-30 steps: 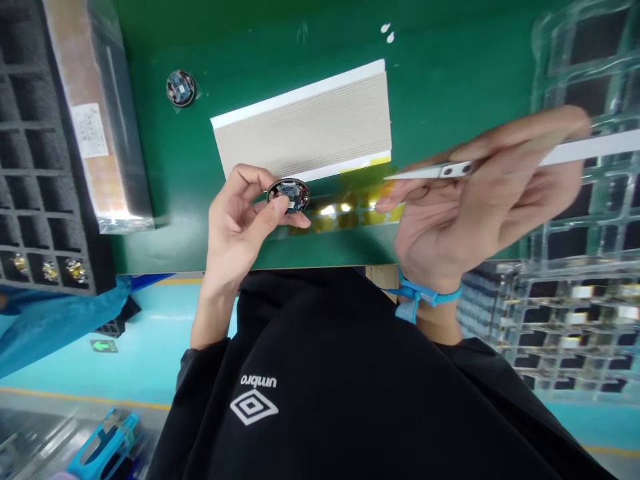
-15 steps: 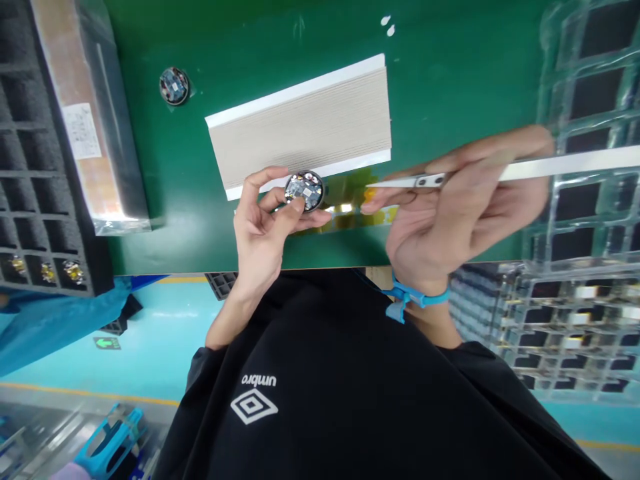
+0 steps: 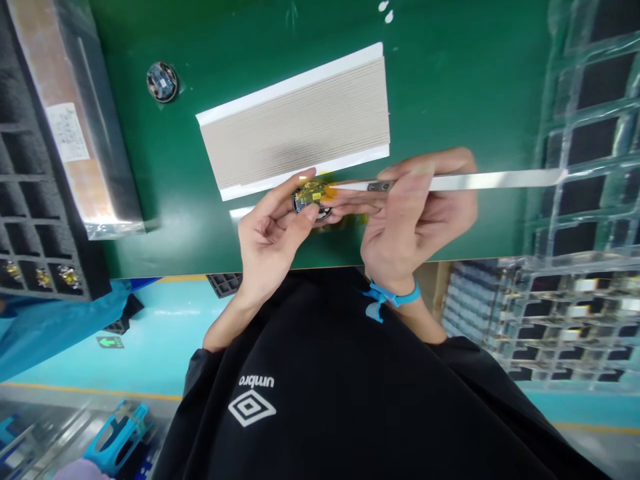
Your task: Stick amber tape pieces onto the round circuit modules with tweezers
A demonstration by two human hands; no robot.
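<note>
Pinching the round circuit-board module (image 3: 301,201) by its edge, the left hand (image 3: 273,230) was just on the near side of the beige ribbed sheet (image 3: 300,123); the right hand (image 3: 410,217) pinched tweezers (image 3: 480,181), yellow film (image 3: 329,193) at their tip. Probably light, stiff and fragile, the module wanted rim holding

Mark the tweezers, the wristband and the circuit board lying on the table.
Tweezers (image 3: 473,181), head view: on the metal handle.
Wristband (image 3: 407,295), head view: on the blue band.
Circuit board (image 3: 163,82), head view: mid-face.

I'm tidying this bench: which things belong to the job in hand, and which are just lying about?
In use:
round board in left hand
tweezers in right hand
yellow film

Apparently just lying about:
wrapped package
white scraps
beige card
</note>
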